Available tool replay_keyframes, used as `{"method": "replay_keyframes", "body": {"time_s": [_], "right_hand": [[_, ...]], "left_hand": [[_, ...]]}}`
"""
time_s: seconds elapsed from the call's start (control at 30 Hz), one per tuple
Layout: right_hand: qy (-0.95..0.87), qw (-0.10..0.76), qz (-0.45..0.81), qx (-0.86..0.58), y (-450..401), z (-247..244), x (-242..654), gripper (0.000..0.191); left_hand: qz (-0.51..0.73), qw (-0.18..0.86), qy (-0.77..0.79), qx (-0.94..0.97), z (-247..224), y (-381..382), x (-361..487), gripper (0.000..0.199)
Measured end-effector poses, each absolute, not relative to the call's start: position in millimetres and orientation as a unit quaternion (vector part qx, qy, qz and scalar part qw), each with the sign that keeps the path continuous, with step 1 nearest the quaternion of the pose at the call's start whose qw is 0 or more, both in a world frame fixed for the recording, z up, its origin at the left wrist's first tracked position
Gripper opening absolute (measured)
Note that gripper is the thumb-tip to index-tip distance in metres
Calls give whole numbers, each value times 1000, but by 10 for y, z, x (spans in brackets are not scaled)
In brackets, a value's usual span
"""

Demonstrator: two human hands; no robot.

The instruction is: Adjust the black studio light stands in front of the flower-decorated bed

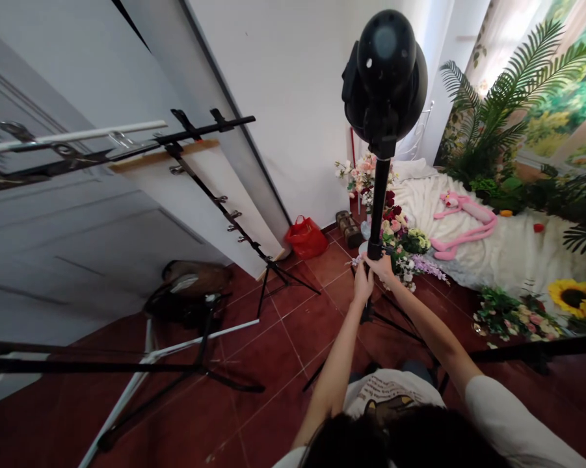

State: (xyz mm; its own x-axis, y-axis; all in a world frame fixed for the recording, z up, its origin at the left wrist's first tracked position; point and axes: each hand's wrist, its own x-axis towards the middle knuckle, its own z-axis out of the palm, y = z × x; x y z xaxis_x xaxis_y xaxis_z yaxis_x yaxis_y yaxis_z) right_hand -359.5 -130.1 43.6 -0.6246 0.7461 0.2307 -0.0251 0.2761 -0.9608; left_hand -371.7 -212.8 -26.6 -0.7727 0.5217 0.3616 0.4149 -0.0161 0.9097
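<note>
Upright in front of me stands a black light stand (379,201), with a black studio light (387,71) on its top. My left hand (363,283) is wrapped round the pole just below its collar. Beside and slightly above it, my right hand (381,268) grips the same pole near the clamp knob. The fingers of both hands are partly hidden by the pole and by each other. The stand's dark tripod legs spread over the red floor tiles below my hands.
Left are a backdrop stand with clips (209,188), white board (234,201), tripod legs (202,364) and a dark bag (190,292). A red bag (306,238) sits by the wall. Right are artificial flowers (395,227), a pink plush toy (468,218) on white fabric, palm leaves (512,97) and a sunflower (576,299).
</note>
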Motion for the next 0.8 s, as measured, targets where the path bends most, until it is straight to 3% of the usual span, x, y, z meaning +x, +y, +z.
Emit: {"method": "replay_keyframes", "body": {"time_s": [0.27, 0.6, 0.7, 0.8], "right_hand": [[-663, 365, 604, -249, -1425, 982, -3572, 33], [-702, 383, 574, -178, -1333, 1929, -3700, 34], [-743, 349, 554, -141, -1246, 2053, -3594, 35], [-788, 236, 568, -30, -1012, 1987, -3406, 36]], "left_hand": [[611, 20, 713, 345, -190, -2158, -3738, 41], [589, 29, 733, 340, -194, -2196, -3758, 45], [574, 34, 738, 353, -113, -2223, -3737, 47], [558, 28, 751, 352, 4, -2222, -3723, 44]]}}
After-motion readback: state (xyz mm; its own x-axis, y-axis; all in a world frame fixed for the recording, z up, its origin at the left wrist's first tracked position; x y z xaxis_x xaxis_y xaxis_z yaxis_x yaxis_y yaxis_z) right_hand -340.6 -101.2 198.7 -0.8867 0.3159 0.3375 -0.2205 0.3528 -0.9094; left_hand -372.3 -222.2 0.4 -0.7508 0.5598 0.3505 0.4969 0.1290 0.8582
